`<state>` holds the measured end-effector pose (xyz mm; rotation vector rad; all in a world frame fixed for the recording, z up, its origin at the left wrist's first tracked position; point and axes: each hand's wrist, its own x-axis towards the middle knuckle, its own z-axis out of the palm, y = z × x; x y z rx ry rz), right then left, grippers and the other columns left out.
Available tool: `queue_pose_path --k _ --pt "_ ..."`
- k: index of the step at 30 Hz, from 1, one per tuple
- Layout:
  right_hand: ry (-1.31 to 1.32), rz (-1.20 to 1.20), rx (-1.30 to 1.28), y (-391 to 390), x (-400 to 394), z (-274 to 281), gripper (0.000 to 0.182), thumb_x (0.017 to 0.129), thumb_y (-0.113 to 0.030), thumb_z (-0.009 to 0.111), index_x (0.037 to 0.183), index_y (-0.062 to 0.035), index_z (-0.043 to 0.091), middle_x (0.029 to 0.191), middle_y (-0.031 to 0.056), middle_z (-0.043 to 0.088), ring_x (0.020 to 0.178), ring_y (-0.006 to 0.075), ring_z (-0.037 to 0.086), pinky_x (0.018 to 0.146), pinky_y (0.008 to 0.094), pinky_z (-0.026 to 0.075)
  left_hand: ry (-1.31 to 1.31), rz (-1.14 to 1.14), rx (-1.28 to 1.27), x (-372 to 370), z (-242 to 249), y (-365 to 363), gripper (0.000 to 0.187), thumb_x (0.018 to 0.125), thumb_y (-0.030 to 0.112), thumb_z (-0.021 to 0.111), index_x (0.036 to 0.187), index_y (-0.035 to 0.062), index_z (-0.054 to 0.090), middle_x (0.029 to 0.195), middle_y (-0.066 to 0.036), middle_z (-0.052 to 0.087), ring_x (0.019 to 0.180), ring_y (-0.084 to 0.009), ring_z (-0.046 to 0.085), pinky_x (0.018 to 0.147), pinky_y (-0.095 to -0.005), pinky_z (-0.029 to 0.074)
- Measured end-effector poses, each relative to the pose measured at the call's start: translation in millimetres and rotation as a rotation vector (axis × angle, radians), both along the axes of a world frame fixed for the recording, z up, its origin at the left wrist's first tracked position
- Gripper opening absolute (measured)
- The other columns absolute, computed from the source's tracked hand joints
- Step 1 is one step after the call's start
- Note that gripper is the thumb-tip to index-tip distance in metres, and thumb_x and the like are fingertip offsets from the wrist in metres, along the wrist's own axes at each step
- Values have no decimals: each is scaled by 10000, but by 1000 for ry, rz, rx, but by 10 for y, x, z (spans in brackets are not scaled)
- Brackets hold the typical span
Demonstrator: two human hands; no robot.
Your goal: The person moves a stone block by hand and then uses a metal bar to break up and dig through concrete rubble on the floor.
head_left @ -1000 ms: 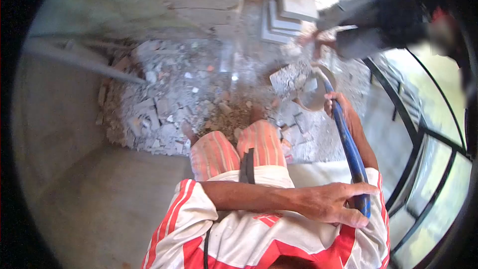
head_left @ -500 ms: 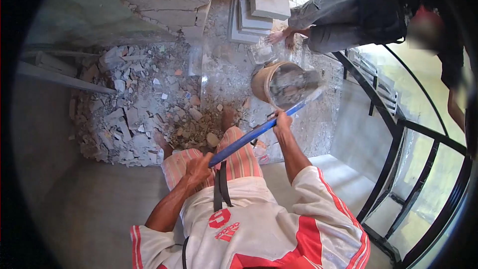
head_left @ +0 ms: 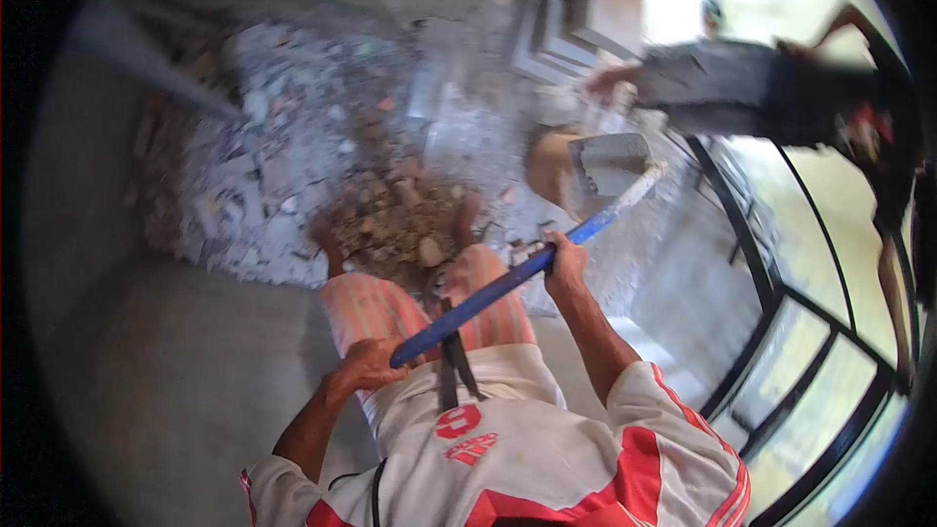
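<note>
**Person lifting a shovel over rubble**

The left hand grips the end of a blue-handled shovel; the right hand clasps it midway. Its blade is raised beside a bucket. Broken rubble lies ahead; another person bends nearby.

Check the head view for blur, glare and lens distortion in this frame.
Head view: motion blur smears the rubble pile and shovel blade; daylight blows out the upper right beyond the railing; fisheye bends the railing, dark vignette at the edges; both hands read clearly on the blue handle.
</note>
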<state>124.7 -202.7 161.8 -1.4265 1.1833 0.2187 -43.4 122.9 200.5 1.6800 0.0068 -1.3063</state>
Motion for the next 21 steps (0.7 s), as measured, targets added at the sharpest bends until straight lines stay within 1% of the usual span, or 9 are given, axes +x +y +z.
queue_pose_path --k 2,5,9,11,13,15,17,19,21 --pt "93 73 82 345 -53 -189 139 730 -35 615 744 -15 479 624 72 465 502 222 519 478 403 503 28 224 -86 -251 210 144 404 683 242 647 1052 95 573 822 -185 631 768 -355 622 689 -431 468" --pt "207 245 183 919 -33 -573 108 732 -59 600 731 -17 500 592 76 460 486 226 509 449 381 479 189 269 22 -658 215 208 483 694 228 671 1108 24 528 861 -201 623 789 -322 625 698 -396 470" --pt "287 481 173 1319 -63 -1944 123 741 -104 596 675 -36 518 566 76 476 459 204 487 427 330 418 226 624 69 -899 -62 67 397 708 220 644 1016 4 516 784 -241 602 755 -393 609 665 -447 459" --pt "337 742 -55 1776 78 -2232 205 781 -205 609 656 -69 521 553 35 463 450 160 459 418 293 379 185 667 96 -755 -289 33 383 719 216 639 993 -15 506 771 -241 598 711 -396 609 644 -445 461" --pt "10 826 303 1863 117 -2809 270 806 -314 614 670 -95 532 560 -10 449 457 120 436 418 268 355 332 734 233 -522 -527 27 419 705 204 647 1022 -26 496 762 -218 594 714 -367 614 647 -413 467" --pt "-102 875 390 2022 362 -3410 147 744 -147 528 699 -8 540 551 19 466 456 169 471 405 340 372 282 883 121 -605 -1111 -116 445 699 183 649 1055 -29 486 743 -180 592 698 -344 611 629 -393 472" --pt "-45 986 91 2435 658 -3537 129 739 -127 522 678 -15 544 548 50 512 466 185 525 412 334 394 150 1046 -72 -665 -1866 -395 472 690 177 654 1082 -23 484 727 -117 587 661 -288 604 599 -361 474" --pt "-43 992 -56 2758 903 -3703 225 742 -230 614 663 -37 531 570 10 486 487 150 490 408 347 383 285 1183 -144 -354 -2234 -473 435 687 196 666 1040 0 502 691 -64 565 585 -229 571 544 -340 459" --pt "-12 1199 -377 2896 1140 -4042 153 697 -139 577 669 3 529 572 54 509 494 191 512 425 369 396 458 1196 -206 -21 -2533 -387 368 691 201 677 976 29 522 650 -20 531 530 -168 528 492 -312 431"
